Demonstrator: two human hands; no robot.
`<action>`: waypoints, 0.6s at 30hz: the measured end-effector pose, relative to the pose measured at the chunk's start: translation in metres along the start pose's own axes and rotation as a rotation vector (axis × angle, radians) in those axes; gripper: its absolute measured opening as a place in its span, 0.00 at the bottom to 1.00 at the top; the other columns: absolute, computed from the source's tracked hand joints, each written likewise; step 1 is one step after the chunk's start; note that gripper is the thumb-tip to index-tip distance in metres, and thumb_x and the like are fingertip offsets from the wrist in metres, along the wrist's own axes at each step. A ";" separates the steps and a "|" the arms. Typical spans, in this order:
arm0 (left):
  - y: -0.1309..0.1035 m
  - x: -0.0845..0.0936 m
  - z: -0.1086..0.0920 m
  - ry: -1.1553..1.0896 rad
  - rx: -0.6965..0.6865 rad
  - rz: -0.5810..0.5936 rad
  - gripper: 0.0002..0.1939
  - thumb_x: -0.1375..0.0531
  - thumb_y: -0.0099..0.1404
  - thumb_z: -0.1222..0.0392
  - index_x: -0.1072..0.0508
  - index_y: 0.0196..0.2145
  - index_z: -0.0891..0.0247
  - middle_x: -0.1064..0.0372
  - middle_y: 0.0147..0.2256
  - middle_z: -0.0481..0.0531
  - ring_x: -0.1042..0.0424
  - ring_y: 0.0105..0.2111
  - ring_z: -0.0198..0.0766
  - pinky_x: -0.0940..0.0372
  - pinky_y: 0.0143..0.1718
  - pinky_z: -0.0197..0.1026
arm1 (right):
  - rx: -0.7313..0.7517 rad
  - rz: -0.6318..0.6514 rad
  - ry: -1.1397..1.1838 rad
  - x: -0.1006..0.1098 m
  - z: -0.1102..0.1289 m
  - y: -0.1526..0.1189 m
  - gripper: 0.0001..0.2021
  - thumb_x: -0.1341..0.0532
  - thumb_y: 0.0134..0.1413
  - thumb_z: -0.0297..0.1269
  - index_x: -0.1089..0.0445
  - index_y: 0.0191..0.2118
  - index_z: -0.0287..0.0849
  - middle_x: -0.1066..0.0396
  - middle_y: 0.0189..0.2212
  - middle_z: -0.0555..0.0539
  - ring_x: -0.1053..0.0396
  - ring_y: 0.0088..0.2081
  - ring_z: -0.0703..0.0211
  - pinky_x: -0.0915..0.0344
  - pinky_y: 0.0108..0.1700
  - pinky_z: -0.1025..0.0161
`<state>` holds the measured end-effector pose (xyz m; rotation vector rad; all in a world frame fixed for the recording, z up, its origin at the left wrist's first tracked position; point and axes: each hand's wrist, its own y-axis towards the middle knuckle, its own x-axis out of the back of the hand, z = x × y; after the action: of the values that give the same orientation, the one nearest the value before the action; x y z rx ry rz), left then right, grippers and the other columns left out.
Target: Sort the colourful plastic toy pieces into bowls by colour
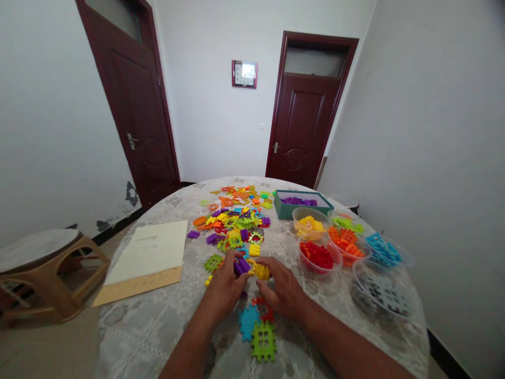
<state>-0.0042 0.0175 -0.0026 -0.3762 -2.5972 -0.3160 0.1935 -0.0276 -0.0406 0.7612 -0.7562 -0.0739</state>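
My left hand (pixel 225 281) is closed around a purple plastic building block (pixel 242 266). Fingers of my right hand (pixel 282 287) grip a yellow building block (pixel 259 270), whose left end meets the purple one; whether they are joined I cannot tell. Just below the hands lie a blue toothed piece (pixel 248 321), a red toothed piece (pixel 263 308) partly hidden by my right hand, and a green square piece (pixel 263 341) with a window pattern. Another yellow block (pixel 254 250) rests just beyond my fingers, and a green toothed piece (pixel 213 262) is left of my left hand.
Mixed loose blocks (pixel 236 221) are heaped mid-table. At right stand a teal box (pixel 284 209) of purple pieces and clear tubs of yellow, red (pixel 316 255), orange, blue (pixel 383 249) and grey pieces (pixel 384 289). Paper (pixel 152 247) lies at left on the round table; a stool (pixel 55 279) stands beyond.
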 end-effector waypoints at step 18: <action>-0.005 0.004 0.005 0.098 -0.050 0.052 0.25 0.44 0.65 0.63 0.34 0.59 0.55 0.26 0.45 0.53 0.27 0.46 0.44 0.36 0.49 0.44 | -0.341 -0.041 -0.726 0.161 -0.092 0.098 0.16 0.44 0.57 0.28 0.29 0.50 0.40 0.23 0.41 0.38 0.26 0.42 0.49 0.33 0.47 0.56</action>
<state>-0.0119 0.0152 -0.0058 -0.4337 -2.4835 -0.3728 0.3523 0.0472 0.0744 0.4103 -1.3726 -0.5246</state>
